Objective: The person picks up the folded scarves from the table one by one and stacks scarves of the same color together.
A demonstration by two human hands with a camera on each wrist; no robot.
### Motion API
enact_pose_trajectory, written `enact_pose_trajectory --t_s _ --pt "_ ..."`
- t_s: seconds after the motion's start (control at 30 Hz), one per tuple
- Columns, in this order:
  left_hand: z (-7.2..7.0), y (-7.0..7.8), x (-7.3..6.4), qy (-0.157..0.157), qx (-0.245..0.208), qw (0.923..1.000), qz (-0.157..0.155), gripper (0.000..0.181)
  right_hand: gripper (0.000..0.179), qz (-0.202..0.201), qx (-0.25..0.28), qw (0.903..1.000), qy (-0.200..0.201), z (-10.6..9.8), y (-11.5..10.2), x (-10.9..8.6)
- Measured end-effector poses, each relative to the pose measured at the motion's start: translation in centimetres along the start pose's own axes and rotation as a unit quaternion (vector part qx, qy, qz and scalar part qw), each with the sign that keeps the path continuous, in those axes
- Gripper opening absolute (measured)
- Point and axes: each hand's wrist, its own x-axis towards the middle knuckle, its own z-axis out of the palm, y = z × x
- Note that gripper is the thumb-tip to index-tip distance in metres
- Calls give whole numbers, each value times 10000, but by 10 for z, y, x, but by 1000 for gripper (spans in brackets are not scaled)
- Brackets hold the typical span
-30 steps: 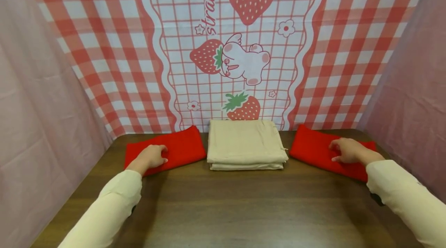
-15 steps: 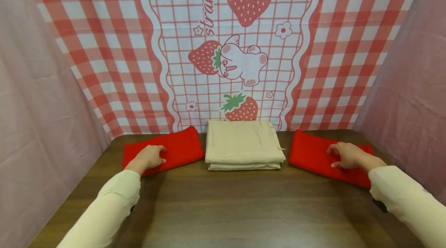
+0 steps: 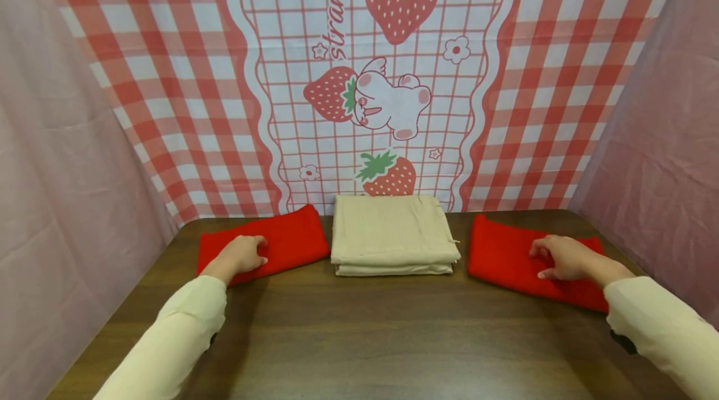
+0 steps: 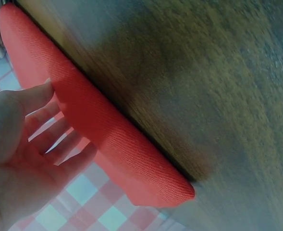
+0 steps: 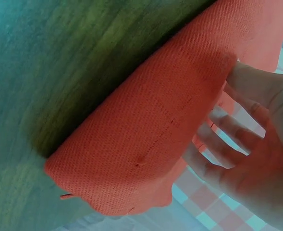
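Note:
A folded red knitted cloth (image 3: pixel 294 234) lies at the back left of the wooden table, and my left hand (image 3: pixel 240 255) rests its fingertips on top. Those fingers (image 4: pixel 59 139) bend only a little in the left wrist view, the thumb spread apart from them. At the back right lies another folded red cloth (image 3: pixel 500 256), its knit showing close up. My right hand (image 3: pixel 567 258) touches its upper face with loosely spread fingertips (image 5: pixel 191 154). Between the two stands a thick folded beige cloth (image 3: pixel 393 228), which neither hand touches.
A wooden table (image 3: pixel 359 337) stretches out in front of the person. Behind it hangs a red checked curtain (image 3: pixel 539 75) printed with strawberries, reaching down to the back edge. Pink drapes (image 3: pixel 657 113) close off both sides.
My right hand and the red cloth under it have slid a little toward the person. The left hand, its red cloth and the beige cloth stay put.

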Motion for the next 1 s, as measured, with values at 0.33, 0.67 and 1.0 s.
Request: enact_pose_trajectory --t_s 0.33,0.67,1.0 --pt "1 1 -1 -16 -52 10000 33 39 33 -117 -91 9998 90 3 0 -5" --pt "0 -1 1 56 24 10000 39 40 32 -165 -131 9994 272 5 -2 -9" --pt "-1 1 -1 28 28 10000 48 41 32 -282 -173 9989 327 6 -4 -14"
